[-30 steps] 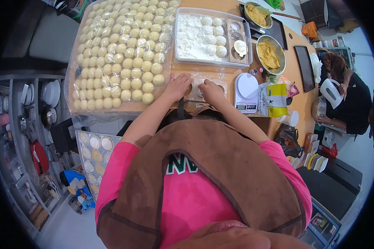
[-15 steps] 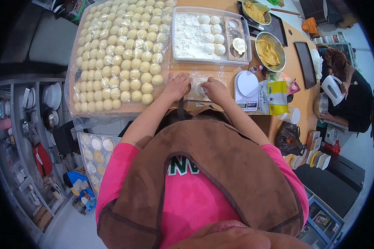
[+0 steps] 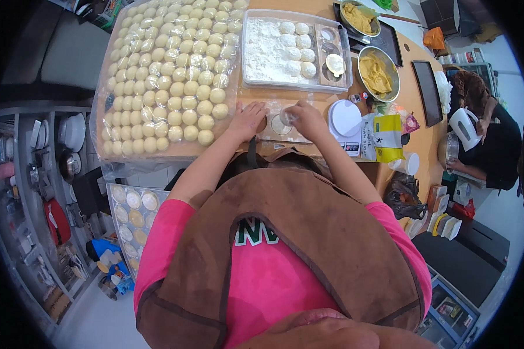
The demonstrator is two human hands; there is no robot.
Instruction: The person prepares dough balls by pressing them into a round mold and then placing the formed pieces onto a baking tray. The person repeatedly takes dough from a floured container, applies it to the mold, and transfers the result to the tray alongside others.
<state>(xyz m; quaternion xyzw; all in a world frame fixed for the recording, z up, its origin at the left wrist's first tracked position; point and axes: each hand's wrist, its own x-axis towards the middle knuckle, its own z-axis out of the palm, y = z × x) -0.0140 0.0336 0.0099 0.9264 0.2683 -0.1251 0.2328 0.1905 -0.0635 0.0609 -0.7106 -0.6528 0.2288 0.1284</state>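
Fingers stretched, my left hand (image 3: 249, 120) lies at the left edge of a small floured work surface (image 3: 300, 138). A brown rounded edge shows by its fingertips; most of that thing is hidden. My right hand (image 3: 307, 119) grips a clear round cup-like piece (image 3: 287, 116), tilted over a pale flat dough disc (image 3: 280, 127) on the surface. Beyond them stands a clear plastic tub (image 3: 297, 88) with white flour (image 3: 265, 49), several floured dough balls (image 3: 293, 54) and, in its right side, a pale round piece (image 3: 335, 64).
Many dough balls (image 3: 174, 87) lie under plastic film at left. A white kitchen scale (image 3: 344, 119), a yellow-and-white bag (image 3: 388, 136) and bowls of yellow filling (image 3: 376, 72) stand at right. Lower left is a tray of discs (image 3: 135, 218). Another person holds a white hand mixer (image 3: 467, 125).
My right hand has risen and shifted slightly right with the clear piece, which now tilts, and the dough disc shows more fully. My left hand has stayed in place.
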